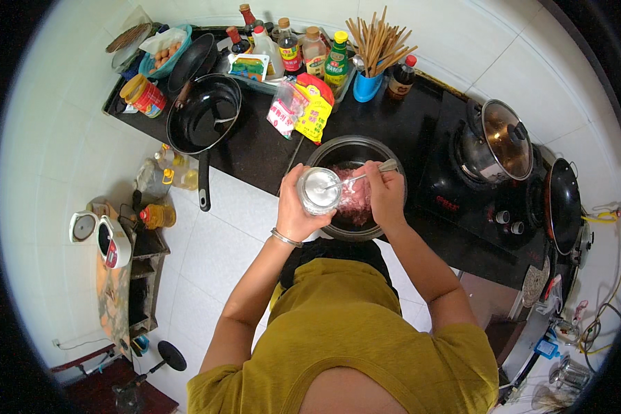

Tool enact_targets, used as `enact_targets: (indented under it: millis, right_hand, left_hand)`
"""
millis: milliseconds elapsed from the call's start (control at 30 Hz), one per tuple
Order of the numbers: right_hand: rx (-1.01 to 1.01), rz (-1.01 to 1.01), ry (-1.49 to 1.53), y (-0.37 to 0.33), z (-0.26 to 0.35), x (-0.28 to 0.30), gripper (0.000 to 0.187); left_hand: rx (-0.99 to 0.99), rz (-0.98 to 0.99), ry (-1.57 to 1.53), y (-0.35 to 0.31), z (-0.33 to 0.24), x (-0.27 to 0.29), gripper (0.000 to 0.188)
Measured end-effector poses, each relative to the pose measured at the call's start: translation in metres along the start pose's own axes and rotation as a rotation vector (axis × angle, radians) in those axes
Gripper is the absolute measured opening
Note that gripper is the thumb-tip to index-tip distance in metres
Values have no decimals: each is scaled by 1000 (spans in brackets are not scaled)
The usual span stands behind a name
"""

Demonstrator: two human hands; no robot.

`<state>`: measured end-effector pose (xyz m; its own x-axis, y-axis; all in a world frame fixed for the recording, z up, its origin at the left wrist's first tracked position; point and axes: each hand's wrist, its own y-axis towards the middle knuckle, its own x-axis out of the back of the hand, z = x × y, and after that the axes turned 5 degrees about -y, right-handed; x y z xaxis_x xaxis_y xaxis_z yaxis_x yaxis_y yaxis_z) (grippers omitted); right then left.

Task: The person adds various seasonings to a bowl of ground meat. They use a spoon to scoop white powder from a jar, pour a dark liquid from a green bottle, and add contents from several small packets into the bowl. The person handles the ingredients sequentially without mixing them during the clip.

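My left hand (298, 210) is wrapped round a glass jar (319, 191) of white powder or grains, tilted over the near left rim of a dark metal bowl (397, 153). Between the fingers of my right hand (385, 193) is the handle of a metal spoon (388, 165). The spoon slants down to the left, its tip at the mouth of the jar. Reddish raw meat (355, 196), apparently minced or cut up, lies in the bowl with some white on top. The jar and my hands hide part of it.
Yellow and pink seasoning packets (314, 110) lie behind the bowl. Sauce bottles (290, 48) and a blue cup of chopsticks (367, 85) line the wall. A black frying pan (203, 117) overhangs the counter at left. A lidded pot (497, 148) stands on the stove at right.
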<state>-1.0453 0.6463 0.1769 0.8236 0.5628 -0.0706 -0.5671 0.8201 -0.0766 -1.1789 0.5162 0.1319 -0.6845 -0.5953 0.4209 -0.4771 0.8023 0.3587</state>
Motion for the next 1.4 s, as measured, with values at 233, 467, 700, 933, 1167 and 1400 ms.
enact_targets:
  millis: [233, 467, 700, 933, 1167, 1400]
  right_hand:
    - [-90, -96, 114, 7, 7, 15, 31]
    - [-16, -183, 247, 13, 16, 49, 31]
    - [-58, -245, 25, 9, -49, 55, 32]
    - [4, -235, -74, 24, -103, 46, 30]
    - [88, -287, -77, 29, -88, 55, 31]
    - [96, -245, -86, 1, -78, 75, 31]
  left_hand:
    - [30, -14, -79, 5, 5, -5, 104]
    - [57, -115, -149, 6, 11, -4, 101]
    - [125, -156, -96, -7, 22, 16, 102]
    - [131, -205, -82, -19, 24, 25, 102]
    - [117, -212, -88, -20, 19, 28, 102]
    - [138, -193, -115, -18, 15, 25, 102]
